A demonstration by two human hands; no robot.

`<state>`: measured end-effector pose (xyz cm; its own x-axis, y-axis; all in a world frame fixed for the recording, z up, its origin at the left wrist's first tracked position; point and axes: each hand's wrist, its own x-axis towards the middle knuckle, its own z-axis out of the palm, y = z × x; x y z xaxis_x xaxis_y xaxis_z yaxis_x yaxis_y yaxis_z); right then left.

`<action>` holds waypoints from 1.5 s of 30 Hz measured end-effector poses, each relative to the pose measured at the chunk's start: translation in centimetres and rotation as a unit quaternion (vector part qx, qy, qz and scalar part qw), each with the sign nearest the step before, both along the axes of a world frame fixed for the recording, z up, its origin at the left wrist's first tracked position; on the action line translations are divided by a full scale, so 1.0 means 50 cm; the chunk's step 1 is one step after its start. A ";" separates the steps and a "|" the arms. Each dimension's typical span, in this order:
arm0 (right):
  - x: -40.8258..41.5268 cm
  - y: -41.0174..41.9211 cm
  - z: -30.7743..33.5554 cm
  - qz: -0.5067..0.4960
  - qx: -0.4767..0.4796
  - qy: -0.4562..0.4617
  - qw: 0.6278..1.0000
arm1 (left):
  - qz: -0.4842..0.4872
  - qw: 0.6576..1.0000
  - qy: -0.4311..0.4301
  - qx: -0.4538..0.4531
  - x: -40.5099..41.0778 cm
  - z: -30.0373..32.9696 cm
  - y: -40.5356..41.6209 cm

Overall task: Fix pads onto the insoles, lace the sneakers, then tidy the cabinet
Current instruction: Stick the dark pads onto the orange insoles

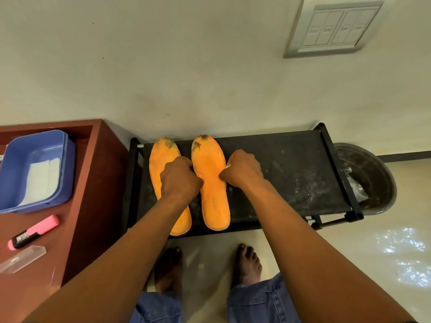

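The left hand [179,178] is seen curled into a loose fist over the left insole [161,169], its knuckles covering the middle of that insole; whether anything is pinched beneath cannot be told. The right hand [242,170] is likewise curled, set at the right edge of the right insole [210,180], and a small white scrap [228,166] is glimpsed at its fingertips, though what it is cannot be made out. Both forearms are stretched forward from the lower corners of the view.

The two orange insoles are laid side by side, toes toward the wall, on the top shelf of a black rack [291,169]. Dark worn stains are shown at both toe ends. The heel part of the left insole is partly hidden by the left forearm. The rack's top is dusted with pale specks.

To the left, a reddish-brown cabinet [93,183] is placed just beside the rack. On it a blue plastic tub [63,159] holding white sheets [39,180] is set, with a pink highlighter [35,230] and a clear plastic strip [22,258] nearer the viewer. A label is carried on the highlighter's black band, but its writing is too small to be read.

To the right of the rack, a dark round basin [373,178] is stood on the pale floor. A switch panel [333,26] is mounted on the wall above. Bare feet [247,264] and blue denim legs are seen below.
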<state>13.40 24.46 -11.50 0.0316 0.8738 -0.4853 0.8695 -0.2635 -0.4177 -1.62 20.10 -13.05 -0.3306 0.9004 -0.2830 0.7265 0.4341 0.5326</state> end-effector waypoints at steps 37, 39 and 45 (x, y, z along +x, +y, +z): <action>0.215 -0.045 0.107 -0.214 0.182 0.296 0.913 | -0.037 0.892 -0.443 0.081 0.192 0.088 0.003; 0.259 -0.057 0.098 -0.224 0.208 0.276 0.911 | -0.119 0.932 -0.327 0.100 0.198 0.065 -0.001; 0.421 -0.072 0.062 -0.338 0.253 0.177 0.889 | -0.293 0.944 -0.109 0.105 0.261 0.059 -0.022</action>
